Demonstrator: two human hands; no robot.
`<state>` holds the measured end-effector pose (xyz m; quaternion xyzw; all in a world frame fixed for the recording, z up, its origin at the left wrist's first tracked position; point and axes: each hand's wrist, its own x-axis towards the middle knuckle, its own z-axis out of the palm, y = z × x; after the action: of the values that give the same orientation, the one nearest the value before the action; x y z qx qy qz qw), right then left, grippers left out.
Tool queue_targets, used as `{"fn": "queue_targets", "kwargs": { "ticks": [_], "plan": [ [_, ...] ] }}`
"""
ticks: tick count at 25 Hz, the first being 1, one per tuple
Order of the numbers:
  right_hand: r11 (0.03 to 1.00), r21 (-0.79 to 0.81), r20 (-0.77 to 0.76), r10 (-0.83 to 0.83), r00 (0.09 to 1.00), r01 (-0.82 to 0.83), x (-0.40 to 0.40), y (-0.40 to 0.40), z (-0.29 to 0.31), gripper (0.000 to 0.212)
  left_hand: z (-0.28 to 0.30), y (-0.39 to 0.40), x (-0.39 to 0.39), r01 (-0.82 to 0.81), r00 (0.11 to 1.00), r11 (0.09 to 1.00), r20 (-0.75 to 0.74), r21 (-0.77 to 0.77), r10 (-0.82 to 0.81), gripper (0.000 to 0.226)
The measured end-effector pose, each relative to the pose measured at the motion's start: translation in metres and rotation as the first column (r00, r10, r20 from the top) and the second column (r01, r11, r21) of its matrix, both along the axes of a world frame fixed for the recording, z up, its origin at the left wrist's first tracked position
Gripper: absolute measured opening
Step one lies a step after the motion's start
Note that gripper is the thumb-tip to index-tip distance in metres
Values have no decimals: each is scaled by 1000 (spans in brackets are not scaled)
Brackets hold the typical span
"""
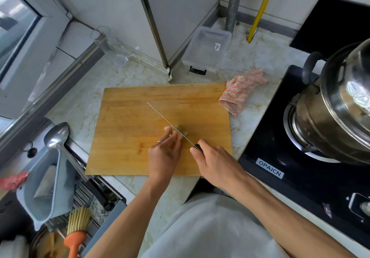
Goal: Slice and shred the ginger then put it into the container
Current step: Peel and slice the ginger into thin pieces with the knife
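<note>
A wooden cutting board (pixel 140 117) lies on the marbled counter (pixel 84 101), spreading under and ahead of both hands. Well ahead of the right hand (pixel 212 161), beyond the board's far edge, stands a clear plastic container (pixel 208 47); a pink striped cloth (pixel 240 91) lies nearer, just off the board's far right corner. The right hand grips the dark handle of a knife (pixel 170 123), its thin blade running forward and leftward. The left hand (pixel 164 151), fingers curled, presses down on the ginger (pixel 181 130), which sits on the board at its fingertips, touching the blade.
</note>
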<state>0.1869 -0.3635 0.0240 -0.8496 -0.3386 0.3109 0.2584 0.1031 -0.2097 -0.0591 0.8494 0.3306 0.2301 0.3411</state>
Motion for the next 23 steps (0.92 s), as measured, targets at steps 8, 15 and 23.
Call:
{"fn": "queue_targets", "kwargs": {
  "ticks": [8, 15, 23],
  "plan": [
    [984, 53, -163, -159, 974, 170, 10, -13, 8, 41, 13, 16, -7, 139, 988, 989, -80, 56, -134, 18],
    [993, 22, -173, -109, 979, 115, -3, -8, 13, 41, 18, 4, -1, 135, 978, 979, -177, 152, -108, 14],
    [996, -21, -137, -84, 987, 82, -10, -2, 15, 36, 8, 3, 2, 138, 976, 972, -193, 189, -101, 11]
  ]
}}
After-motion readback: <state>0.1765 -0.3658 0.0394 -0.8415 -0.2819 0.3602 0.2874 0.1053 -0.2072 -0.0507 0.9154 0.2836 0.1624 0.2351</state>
